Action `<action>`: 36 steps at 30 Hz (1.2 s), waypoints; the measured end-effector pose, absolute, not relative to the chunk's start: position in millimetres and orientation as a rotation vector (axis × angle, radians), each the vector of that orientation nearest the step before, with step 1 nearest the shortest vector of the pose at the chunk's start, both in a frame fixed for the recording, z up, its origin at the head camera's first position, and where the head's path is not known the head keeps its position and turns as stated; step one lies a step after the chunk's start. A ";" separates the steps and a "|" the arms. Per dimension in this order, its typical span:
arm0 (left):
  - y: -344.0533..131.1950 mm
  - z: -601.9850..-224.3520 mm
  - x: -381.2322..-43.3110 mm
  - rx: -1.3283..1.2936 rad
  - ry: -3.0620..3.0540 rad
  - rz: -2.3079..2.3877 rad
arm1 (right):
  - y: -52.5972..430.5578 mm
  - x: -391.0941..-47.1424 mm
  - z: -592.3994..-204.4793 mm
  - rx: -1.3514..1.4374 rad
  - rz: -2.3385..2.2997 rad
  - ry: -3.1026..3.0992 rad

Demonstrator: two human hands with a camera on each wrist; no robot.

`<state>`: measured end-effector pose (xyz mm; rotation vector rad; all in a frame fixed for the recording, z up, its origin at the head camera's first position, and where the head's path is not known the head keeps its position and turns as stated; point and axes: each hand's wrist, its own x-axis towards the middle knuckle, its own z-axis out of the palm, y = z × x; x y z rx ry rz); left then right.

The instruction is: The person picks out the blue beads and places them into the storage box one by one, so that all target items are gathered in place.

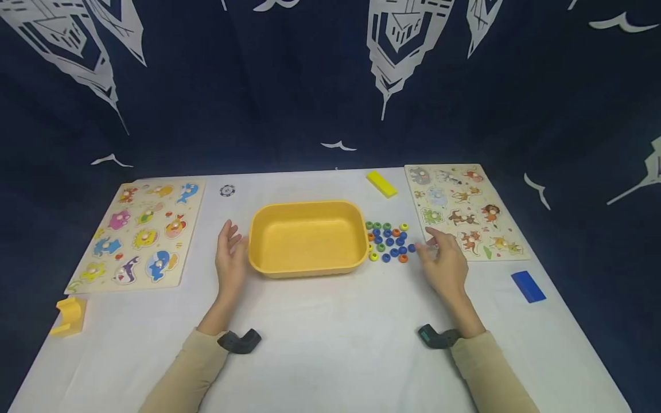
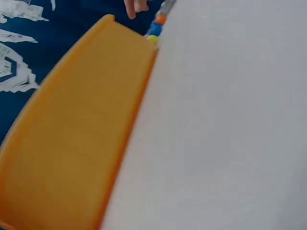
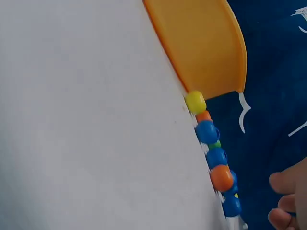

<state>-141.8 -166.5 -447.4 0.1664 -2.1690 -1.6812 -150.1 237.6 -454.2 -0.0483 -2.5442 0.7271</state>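
A yellow rectangular plastic basin (image 1: 307, 238) stands upright on the table. Just off its left end is my left hand (image 1: 230, 267), fingers loosely extended and holding nothing; whether a fingertip touches the rim I cannot tell. Right of the basin lies a loose cluster of round beads in blue, green, orange and yellow, among them a blue bead (image 1: 386, 258) and an orange bead (image 3: 222, 178). My right hand (image 1: 444, 267) hovers beside the cluster's right side, fingers relaxed and slightly bent, with nothing in its grasp. The left wrist view shows the basin's side, not the left hand.
An animal puzzle board (image 1: 170, 241) lies at the left, another puzzle board (image 1: 449, 195) at the right. A yellow block (image 1: 381, 184) and a poker chip (image 1: 227, 190) lie toward the back. A blue block (image 1: 528, 287) sits far right, a curved yellow block (image 1: 71, 316) far left.
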 end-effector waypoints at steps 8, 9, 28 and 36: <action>-155.1 -464.4 -140.4 0.101 -2.061 -1.878 | 230.7 -152.8 -465.1 -0.070 0.685 -2.601; -154.9 -463.6 -139.3 0.096 -2.052 -1.897 | 229.6 -153.5 -465.4 -0.060 0.682 -2.599; -145.5 -451.8 -126.4 0.051 -2.124 -1.847 | 175.6 -158.7 -407.5 0.282 0.786 -2.537; -146.5 -451.7 -129.6 0.009 -2.101 -1.840 | 51.5 -188.7 -376.6 0.572 1.011 -2.795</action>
